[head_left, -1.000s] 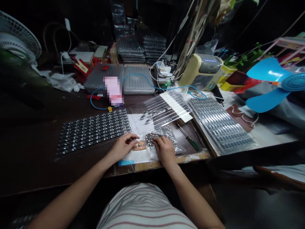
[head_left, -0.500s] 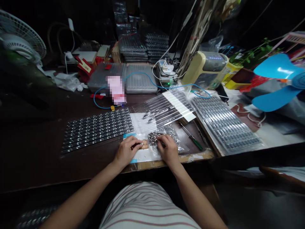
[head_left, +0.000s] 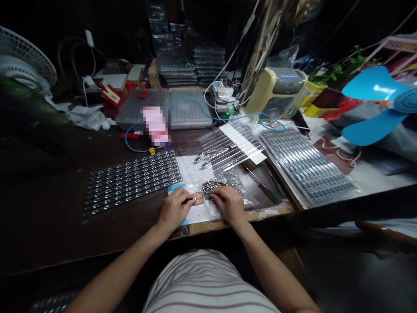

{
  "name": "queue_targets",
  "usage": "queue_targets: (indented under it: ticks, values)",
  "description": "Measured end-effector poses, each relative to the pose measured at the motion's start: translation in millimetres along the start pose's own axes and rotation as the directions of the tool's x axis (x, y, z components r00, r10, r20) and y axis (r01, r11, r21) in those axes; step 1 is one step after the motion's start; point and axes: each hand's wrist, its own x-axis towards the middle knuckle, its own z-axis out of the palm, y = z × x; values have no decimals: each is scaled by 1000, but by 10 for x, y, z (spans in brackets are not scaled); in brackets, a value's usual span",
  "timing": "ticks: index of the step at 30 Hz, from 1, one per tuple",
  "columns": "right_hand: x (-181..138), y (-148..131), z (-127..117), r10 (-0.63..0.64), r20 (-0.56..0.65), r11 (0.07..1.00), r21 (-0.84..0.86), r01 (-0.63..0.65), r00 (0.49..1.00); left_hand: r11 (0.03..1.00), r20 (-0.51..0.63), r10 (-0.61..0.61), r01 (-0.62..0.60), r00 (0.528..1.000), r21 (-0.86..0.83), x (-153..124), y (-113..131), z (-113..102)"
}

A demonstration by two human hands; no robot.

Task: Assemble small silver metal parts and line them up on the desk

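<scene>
My left hand [head_left: 175, 208] rests near the desk's front edge, fingers curled and pinched against a small tan block [head_left: 196, 199]. My right hand [head_left: 228, 203] lies just right of it, fingers bent into a heap of tiny shiny metal parts [head_left: 212, 188] on a clear plastic bag [head_left: 237, 182]. What each fingertip grips is too small to see. A dark tray filled with rows of metal pieces [head_left: 133, 179] lies left of my hands. A clear ridged tray [head_left: 224, 150] with a few loose parts sits just beyond them.
A long filled tray [head_left: 306, 167] lies at the right, a green-handled screwdriver [head_left: 262, 185] beside it. Stacked trays [head_left: 189, 65], a blue cable [head_left: 208, 116], a beige device [head_left: 280, 93], a white fan [head_left: 22, 61] and a blue fan [head_left: 378, 104] ring the desk.
My left hand has drawn back toward the front edge and closed onto the tan block. My right hand stays on the heap of parts. The view shifted slightly.
</scene>
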Motion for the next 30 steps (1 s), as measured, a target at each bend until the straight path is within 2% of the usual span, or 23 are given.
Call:
queue_targets:
  ticks: [3,6,11,15,20,23,30]
  values:
    - [41,-110,57,3,47,1000,-26,-2,999,996,-6,-18,17,1000,-90,16,-10,-12]
    - [81,-241,153,-31,104,999,-41,35,994,976,-60,-90,76,994,-205,42,-30,-38]
    - [91,-364,281,-39,143,989,-134,58,989,962,-50,-141,125,989,-244,80,-25,-85]
    - [84,-332,227,-55,149,981,-175,81,987,956,-27,-163,151,986,-251,76,-12,-96]
    - [102,-158,55,1,75,951,-310,22,997,957,-30,-167,154,986,-244,83,-17,-88]
    - [95,-69,42,-11,75,952,-303,33,997,973,-12,-119,114,993,-202,135,19,-89]
    - [43,-13,121,-3,-9,976,-218,1,1000,995,54,84,-81,995,-62,180,150,10]
